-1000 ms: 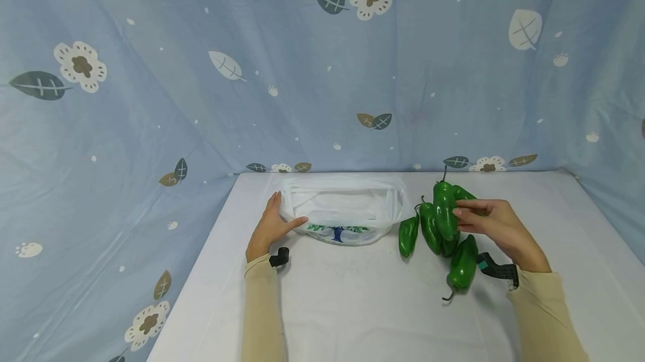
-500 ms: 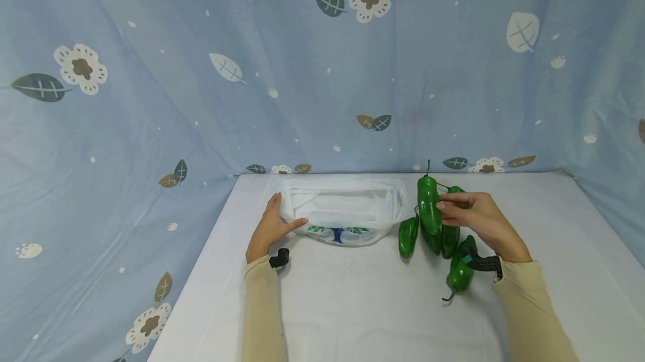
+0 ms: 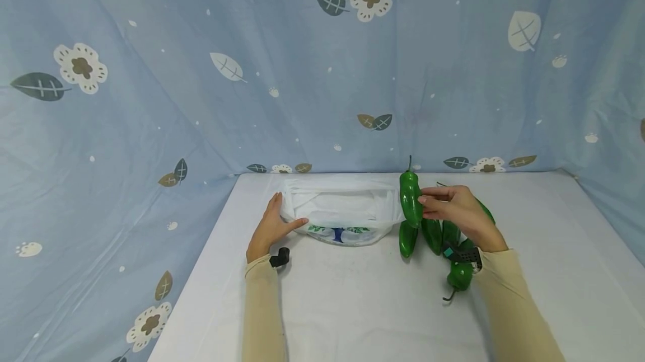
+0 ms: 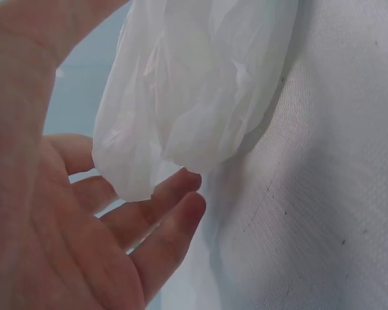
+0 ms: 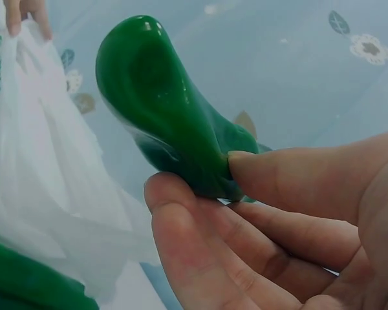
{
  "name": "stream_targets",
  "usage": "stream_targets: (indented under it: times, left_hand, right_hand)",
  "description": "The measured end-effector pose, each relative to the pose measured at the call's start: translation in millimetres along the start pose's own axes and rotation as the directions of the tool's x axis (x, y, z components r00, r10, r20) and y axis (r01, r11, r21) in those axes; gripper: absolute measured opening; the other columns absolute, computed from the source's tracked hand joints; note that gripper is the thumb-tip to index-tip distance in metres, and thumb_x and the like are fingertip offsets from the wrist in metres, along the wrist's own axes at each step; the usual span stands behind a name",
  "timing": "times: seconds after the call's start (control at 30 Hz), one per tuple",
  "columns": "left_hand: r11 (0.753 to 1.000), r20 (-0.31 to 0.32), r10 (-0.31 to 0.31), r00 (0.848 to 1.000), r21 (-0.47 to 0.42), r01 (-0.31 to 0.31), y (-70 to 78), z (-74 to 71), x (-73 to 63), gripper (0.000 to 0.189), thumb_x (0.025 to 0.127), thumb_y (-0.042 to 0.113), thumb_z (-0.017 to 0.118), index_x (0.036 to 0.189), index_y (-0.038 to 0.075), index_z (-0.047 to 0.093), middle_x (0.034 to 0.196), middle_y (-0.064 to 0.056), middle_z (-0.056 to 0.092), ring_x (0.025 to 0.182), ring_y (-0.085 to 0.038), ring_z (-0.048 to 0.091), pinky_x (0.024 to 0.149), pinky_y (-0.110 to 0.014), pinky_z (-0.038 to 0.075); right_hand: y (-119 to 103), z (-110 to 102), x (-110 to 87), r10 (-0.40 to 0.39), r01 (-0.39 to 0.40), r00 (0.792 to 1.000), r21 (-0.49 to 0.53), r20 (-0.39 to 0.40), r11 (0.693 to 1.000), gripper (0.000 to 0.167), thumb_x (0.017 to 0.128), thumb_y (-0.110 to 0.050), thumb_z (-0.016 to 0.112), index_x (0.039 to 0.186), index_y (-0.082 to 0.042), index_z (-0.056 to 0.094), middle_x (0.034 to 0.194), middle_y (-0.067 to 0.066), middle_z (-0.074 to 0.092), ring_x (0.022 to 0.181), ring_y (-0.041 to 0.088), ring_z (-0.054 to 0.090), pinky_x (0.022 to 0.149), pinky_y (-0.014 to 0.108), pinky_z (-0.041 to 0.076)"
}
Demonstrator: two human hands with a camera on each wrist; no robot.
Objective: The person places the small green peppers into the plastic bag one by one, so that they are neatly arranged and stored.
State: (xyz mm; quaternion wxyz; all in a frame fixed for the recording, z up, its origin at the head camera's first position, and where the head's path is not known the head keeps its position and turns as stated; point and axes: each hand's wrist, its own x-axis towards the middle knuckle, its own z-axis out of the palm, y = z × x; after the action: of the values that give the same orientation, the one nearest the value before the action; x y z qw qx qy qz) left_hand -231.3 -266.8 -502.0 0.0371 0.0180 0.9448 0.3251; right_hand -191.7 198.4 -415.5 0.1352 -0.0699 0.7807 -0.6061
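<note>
My right hand (image 3: 456,208) pinches a glossy green chili pepper (image 3: 411,198) between thumb and fingertips, its stem pointing up. In the head view this pepper overlaps the right edge of a white plastic bag (image 3: 342,216) with a blue and green print. The right wrist view shows the pepper (image 5: 161,97) tilted, its blunt end toward the upper left. At the bag's left side my left hand (image 3: 272,227) stands with thumb and fingers spread, the thumb at the front rim. In the left wrist view its relaxed fingers (image 4: 165,242) lie at the edge of the bag (image 4: 194,90).
Several more green peppers (image 3: 408,239) lie on the white table (image 3: 353,306) right of the bag, partly hidden under my right hand. One pepper (image 3: 459,277) lies nearer, its stem toward me. A blue patterned cloth (image 3: 322,71) hangs behind the table.
My right hand has carried the pepper left from above the pile to the bag's right edge. My left hand and the bag have stayed in place.
</note>
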Motion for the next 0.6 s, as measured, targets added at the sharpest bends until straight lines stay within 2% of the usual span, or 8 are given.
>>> stream_targets:
  times: [0.37, 0.6]
  left_hand:
    - [1.0, 0.03, -0.008, 1.0, 0.0, 0.008, 0.3, -1.1, -0.3, 0.127, 0.082, 0.071, 0.073, 0.167, 0.005, 0.005, 0.175, -0.018, 0.004, 0.162, -0.04, 0.009, 0.13, -0.061, 0.019]
    - [1.0, 0.027, -0.012, 1.0, 0.01, 0.012, 0.6, -0.8, -2.0, 0.126, 0.082, 0.069, 0.074, 0.167, 0.006, 0.005, 0.175, -0.018, 0.005, 0.163, -0.039, 0.01, 0.13, -0.061, 0.02]
  right_hand:
    - [-4.0, 11.2, 12.8, -0.022, 0.021, 1.0, 0.047, 0.01, 0.999, 0.059, 0.104, -0.026, 0.064, 0.149, 0.01, 0.047, 0.151, 0.032, 0.049, 0.098, 0.0, 0.074, 0.095, 0.03, 0.062]
    - [-9.0, 23.7, 24.2, -0.059, 0.058, 0.998, 0.062, 0.009, 0.996, 0.057, 0.104, -0.023, 0.064, 0.146, 0.012, 0.049, 0.144, 0.035, 0.055, 0.096, 0.002, 0.075, 0.091, 0.027, 0.063]
